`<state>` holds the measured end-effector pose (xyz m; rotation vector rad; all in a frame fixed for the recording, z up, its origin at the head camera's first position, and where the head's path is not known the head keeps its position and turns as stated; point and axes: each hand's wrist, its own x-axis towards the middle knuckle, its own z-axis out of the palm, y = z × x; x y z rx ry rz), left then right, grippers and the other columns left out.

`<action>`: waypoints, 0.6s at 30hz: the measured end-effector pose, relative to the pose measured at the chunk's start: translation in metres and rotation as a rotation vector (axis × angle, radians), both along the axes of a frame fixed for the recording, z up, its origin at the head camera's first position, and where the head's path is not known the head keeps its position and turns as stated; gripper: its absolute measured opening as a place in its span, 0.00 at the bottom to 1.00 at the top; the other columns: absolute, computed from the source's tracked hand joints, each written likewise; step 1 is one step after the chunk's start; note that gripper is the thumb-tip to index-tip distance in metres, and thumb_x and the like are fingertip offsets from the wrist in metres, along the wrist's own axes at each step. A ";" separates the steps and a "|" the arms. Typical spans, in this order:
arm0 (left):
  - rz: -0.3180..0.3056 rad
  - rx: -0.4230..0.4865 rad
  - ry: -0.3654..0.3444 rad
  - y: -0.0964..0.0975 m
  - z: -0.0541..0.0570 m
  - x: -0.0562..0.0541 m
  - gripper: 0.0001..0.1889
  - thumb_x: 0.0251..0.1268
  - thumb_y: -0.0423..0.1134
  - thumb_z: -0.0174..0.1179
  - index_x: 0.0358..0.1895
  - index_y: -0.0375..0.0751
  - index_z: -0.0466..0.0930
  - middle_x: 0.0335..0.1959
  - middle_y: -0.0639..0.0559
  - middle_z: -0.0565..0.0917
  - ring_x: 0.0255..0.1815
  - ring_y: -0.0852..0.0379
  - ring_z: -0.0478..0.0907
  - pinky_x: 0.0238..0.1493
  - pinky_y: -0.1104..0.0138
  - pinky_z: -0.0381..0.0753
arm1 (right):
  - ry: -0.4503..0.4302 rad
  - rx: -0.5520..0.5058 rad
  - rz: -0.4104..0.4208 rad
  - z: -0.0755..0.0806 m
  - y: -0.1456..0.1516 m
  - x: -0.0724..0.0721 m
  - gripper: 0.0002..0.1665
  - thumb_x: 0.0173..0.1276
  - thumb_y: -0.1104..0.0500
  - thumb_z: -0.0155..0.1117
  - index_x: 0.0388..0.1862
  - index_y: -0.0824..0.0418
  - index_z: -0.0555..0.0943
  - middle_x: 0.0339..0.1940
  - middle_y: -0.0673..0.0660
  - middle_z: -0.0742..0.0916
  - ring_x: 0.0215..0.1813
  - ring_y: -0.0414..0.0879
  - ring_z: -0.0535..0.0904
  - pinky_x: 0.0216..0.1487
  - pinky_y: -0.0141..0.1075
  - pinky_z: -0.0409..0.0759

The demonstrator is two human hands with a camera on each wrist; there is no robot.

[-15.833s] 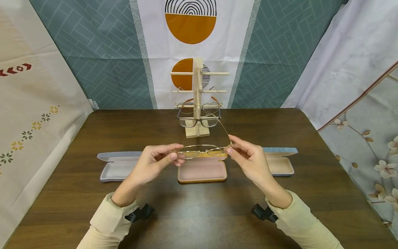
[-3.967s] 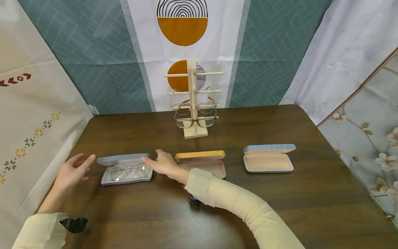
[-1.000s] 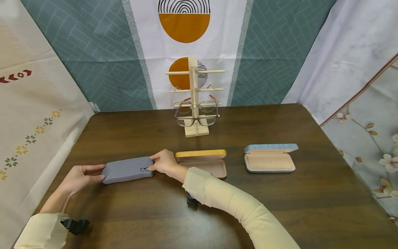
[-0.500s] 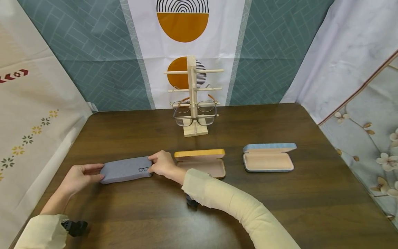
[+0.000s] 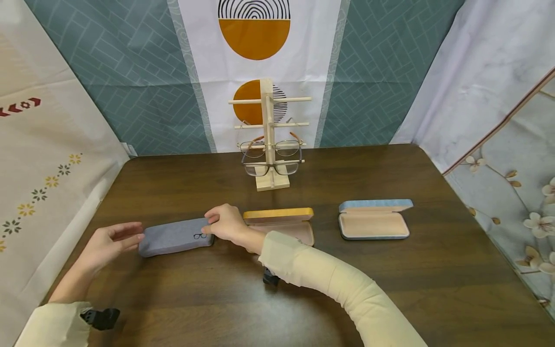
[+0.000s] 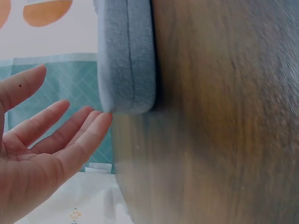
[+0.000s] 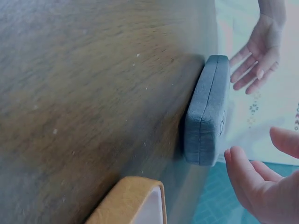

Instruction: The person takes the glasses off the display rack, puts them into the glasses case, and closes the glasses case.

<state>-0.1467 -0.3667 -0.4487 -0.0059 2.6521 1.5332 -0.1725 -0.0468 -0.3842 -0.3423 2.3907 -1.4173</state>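
A closed grey-blue glasses case (image 5: 173,237) with a small glasses print lies on the left of the table; its lid hides whatever is inside. Beside its left end is my left hand (image 5: 108,245), fingers loosely extended, with fingertips right at the case's corner in the left wrist view. My right hand (image 5: 227,223) hovers at the case's right end. In the right wrist view the fingers (image 7: 243,175) are spread just off the case (image 7: 205,121), gripping nothing.
An open yellow glasses case (image 5: 279,213) is partly behind my right forearm. Further right stands an open light-blue case (image 5: 374,225) with a beige lining. A wooden display stand (image 5: 268,115) at the back holds glasses (image 5: 271,168) on its lower pegs.
Earlier both hands held gold-rimmed glasses, then these lay in the open grey-blue case. The case was then closed, and both hands have just loosened from its ends and lifted slightly.
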 end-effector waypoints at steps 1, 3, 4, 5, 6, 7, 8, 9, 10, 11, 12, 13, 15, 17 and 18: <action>0.006 -0.002 0.015 -0.003 -0.005 -0.002 0.31 0.55 0.45 0.64 0.57 0.27 0.68 0.42 0.63 0.81 0.39 0.67 0.80 0.35 0.68 0.81 | 0.004 0.001 0.006 0.002 0.001 0.001 0.21 0.52 0.60 0.71 0.47 0.61 0.81 0.36 0.51 0.85 0.40 0.41 0.78 0.35 0.27 0.75; -0.001 -0.016 0.044 -0.006 -0.012 -0.004 0.30 0.55 0.47 0.64 0.57 0.31 0.70 0.42 0.64 0.80 0.40 0.66 0.80 0.35 0.68 0.81 | 0.017 0.003 0.017 0.004 0.002 0.002 0.20 0.53 0.59 0.71 0.46 0.61 0.81 0.35 0.50 0.85 0.39 0.40 0.78 0.35 0.27 0.75; -0.007 -0.026 0.056 -0.008 -0.013 -0.005 0.30 0.55 0.49 0.63 0.57 0.33 0.70 0.43 0.64 0.80 0.40 0.66 0.80 0.35 0.68 0.81 | 0.027 0.006 0.023 0.005 0.003 0.003 0.20 0.54 0.59 0.70 0.46 0.61 0.82 0.34 0.50 0.85 0.39 0.40 0.78 0.34 0.27 0.75; -0.011 -0.038 0.067 -0.008 -0.014 -0.005 0.30 0.55 0.50 0.63 0.57 0.35 0.71 0.43 0.63 0.81 0.40 0.66 0.80 0.35 0.69 0.81 | 0.036 0.006 0.029 0.006 0.003 0.004 0.20 0.54 0.58 0.70 0.46 0.61 0.82 0.33 0.49 0.85 0.39 0.40 0.78 0.34 0.27 0.75; -0.010 -0.045 0.079 -0.007 -0.015 -0.006 0.29 0.55 0.50 0.63 0.56 0.36 0.72 0.43 0.61 0.81 0.40 0.66 0.80 0.34 0.69 0.81 | 0.046 0.005 0.033 0.006 0.003 0.004 0.19 0.54 0.58 0.70 0.46 0.61 0.82 0.33 0.48 0.85 0.38 0.39 0.78 0.34 0.26 0.74; -0.021 -0.055 0.093 -0.007 -0.016 -0.007 0.28 0.56 0.49 0.63 0.56 0.36 0.72 0.44 0.59 0.81 0.40 0.66 0.80 0.34 0.70 0.80 | 0.054 -0.002 0.035 0.007 0.004 0.005 0.19 0.55 0.57 0.70 0.46 0.61 0.82 0.32 0.48 0.85 0.38 0.39 0.78 0.33 0.26 0.74; -0.047 -0.039 0.097 -0.005 -0.013 -0.007 0.26 0.57 0.47 0.63 0.56 0.36 0.72 0.44 0.56 0.82 0.40 0.66 0.80 0.33 0.70 0.80 | 0.060 -0.009 0.037 0.008 0.005 0.006 0.19 0.55 0.57 0.70 0.46 0.61 0.82 0.32 0.48 0.85 0.37 0.39 0.78 0.33 0.26 0.74; -0.074 -0.011 0.103 -0.002 -0.010 -0.008 0.24 0.57 0.44 0.62 0.56 0.36 0.72 0.45 0.53 0.82 0.39 0.66 0.80 0.32 0.70 0.80 | 0.063 -0.017 0.039 0.009 0.005 0.006 0.19 0.55 0.57 0.69 0.46 0.61 0.82 0.31 0.47 0.85 0.36 0.38 0.78 0.32 0.26 0.74; -0.081 -0.010 0.117 -0.001 -0.011 -0.009 0.24 0.58 0.42 0.62 0.55 0.35 0.72 0.45 0.51 0.81 0.39 0.66 0.80 0.32 0.70 0.80 | 0.067 -0.027 0.042 0.009 0.006 0.007 0.19 0.55 0.57 0.69 0.46 0.61 0.82 0.31 0.47 0.85 0.36 0.38 0.77 0.32 0.26 0.74; -0.090 -0.003 0.126 -0.001 -0.012 -0.010 0.23 0.58 0.40 0.62 0.56 0.35 0.72 0.46 0.48 0.81 0.40 0.65 0.80 0.32 0.70 0.80 | 0.068 -0.037 0.044 0.010 0.007 0.008 0.18 0.56 0.56 0.69 0.46 0.61 0.82 0.30 0.47 0.85 0.35 0.37 0.77 0.32 0.26 0.74; -0.091 0.000 0.138 -0.001 -0.014 -0.012 0.23 0.58 0.39 0.62 0.56 0.35 0.72 0.47 0.47 0.81 0.40 0.64 0.80 0.32 0.70 0.80 | 0.067 -0.047 0.045 0.010 0.008 0.008 0.18 0.56 0.56 0.69 0.45 0.60 0.82 0.30 0.46 0.84 0.35 0.36 0.77 0.32 0.26 0.74; -0.089 -0.003 0.149 0.000 -0.016 -0.013 0.23 0.58 0.39 0.62 0.56 0.37 0.72 0.47 0.47 0.80 0.40 0.64 0.80 0.32 0.70 0.80 | 0.065 -0.059 0.044 0.011 0.010 0.009 0.18 0.56 0.56 0.69 0.45 0.60 0.82 0.30 0.46 0.84 0.34 0.36 0.77 0.31 0.26 0.74; -0.071 -0.029 0.178 0.002 -0.021 -0.015 0.23 0.57 0.42 0.63 0.56 0.40 0.73 0.47 0.48 0.80 0.41 0.64 0.80 0.33 0.70 0.80 | 0.067 -0.078 0.043 0.011 0.012 0.009 0.17 0.56 0.56 0.69 0.44 0.60 0.83 0.30 0.46 0.84 0.34 0.35 0.77 0.31 0.26 0.74; -0.059 -0.054 0.199 0.008 -0.020 -0.014 0.23 0.58 0.43 0.62 0.57 0.41 0.72 0.47 0.49 0.80 0.41 0.63 0.80 0.33 0.70 0.80 | 0.066 -0.096 0.041 0.010 0.015 0.009 0.16 0.56 0.56 0.69 0.44 0.59 0.83 0.29 0.46 0.84 0.33 0.35 0.77 0.31 0.26 0.74; -0.059 -0.048 0.212 0.014 -0.014 -0.012 0.23 0.58 0.42 0.62 0.56 0.41 0.73 0.46 0.49 0.80 0.41 0.63 0.80 0.33 0.71 0.80 | 0.066 -0.107 0.039 0.010 0.016 0.009 0.16 0.56 0.57 0.69 0.44 0.59 0.83 0.29 0.45 0.84 0.33 0.34 0.76 0.30 0.26 0.75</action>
